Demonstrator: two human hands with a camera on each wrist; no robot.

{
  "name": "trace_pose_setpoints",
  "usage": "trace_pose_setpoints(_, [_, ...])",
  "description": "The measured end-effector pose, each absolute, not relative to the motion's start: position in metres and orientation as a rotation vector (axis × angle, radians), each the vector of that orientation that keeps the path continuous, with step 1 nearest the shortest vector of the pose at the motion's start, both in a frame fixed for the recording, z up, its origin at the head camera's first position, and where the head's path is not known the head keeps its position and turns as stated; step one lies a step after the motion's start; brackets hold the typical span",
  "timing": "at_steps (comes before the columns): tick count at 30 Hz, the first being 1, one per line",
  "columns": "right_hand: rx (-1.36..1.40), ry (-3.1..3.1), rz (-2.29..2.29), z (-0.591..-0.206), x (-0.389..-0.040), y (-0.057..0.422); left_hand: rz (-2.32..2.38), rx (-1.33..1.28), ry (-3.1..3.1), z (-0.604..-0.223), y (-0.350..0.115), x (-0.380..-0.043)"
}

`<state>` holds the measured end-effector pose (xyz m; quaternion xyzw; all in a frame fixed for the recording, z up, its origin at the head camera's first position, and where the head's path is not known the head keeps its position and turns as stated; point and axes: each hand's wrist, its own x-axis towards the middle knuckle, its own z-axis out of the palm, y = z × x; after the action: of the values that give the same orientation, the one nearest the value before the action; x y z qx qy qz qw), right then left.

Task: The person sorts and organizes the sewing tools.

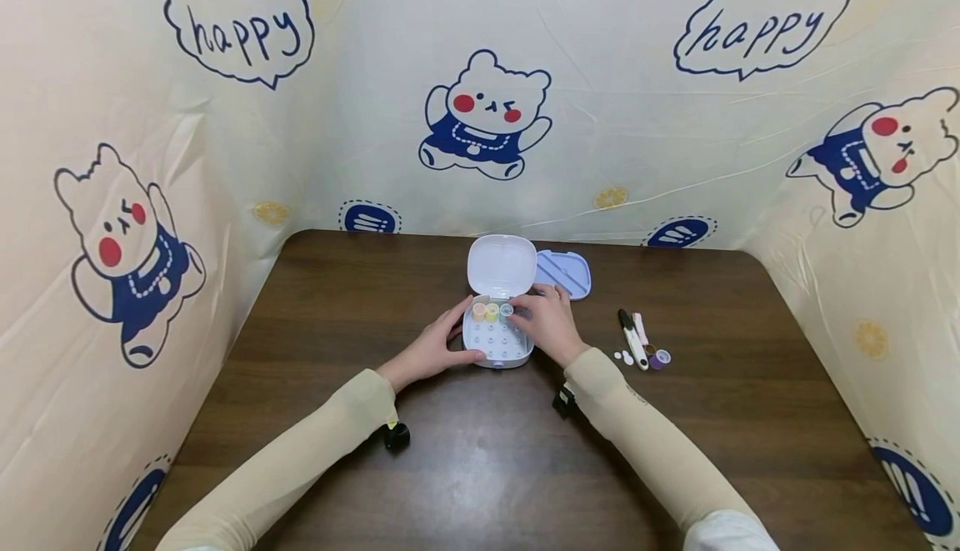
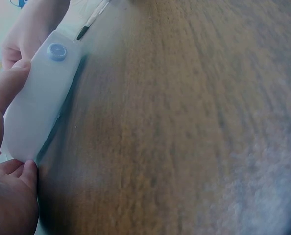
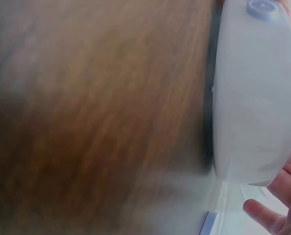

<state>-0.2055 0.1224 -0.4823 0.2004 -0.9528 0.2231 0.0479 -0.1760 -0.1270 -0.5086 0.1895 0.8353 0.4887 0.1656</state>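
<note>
A white box [image 1: 497, 360] with rows of small pegs inside stands with its lid [image 1: 502, 265] raised. Along its back row sit a pale orange spool-like piece [image 1: 479, 311], a yellow one [image 1: 492, 312] and a light blue one [image 1: 506, 310]. My left hand [image 1: 432, 349] grips the box from the left, thumb at the front corner and fingers along the side. With thumb and fingertips, my right hand [image 1: 551, 323] pinches the light blue piece at the back right. The left wrist view shows the box's front wall with a round blue button [image 2: 57, 51].
A light blue tray [image 1: 572, 274] lies behind the right hand. Right of the box lie a black-and-white pen-like tool [image 1: 633, 340], a white-and-pink stick [image 1: 640, 328], a purple round piece [image 1: 657, 361] and small white discs [image 1: 627, 358]. A printed curtain [image 1: 630, 142] surrounds the table.
</note>
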Motion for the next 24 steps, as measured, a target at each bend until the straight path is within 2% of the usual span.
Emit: trace_pose_setpoints(24, [0.506,-3.015,0.59,-0.475,-0.204,0.111,1.39,0.527,2.389,-0.51,-0.127,-0.176])
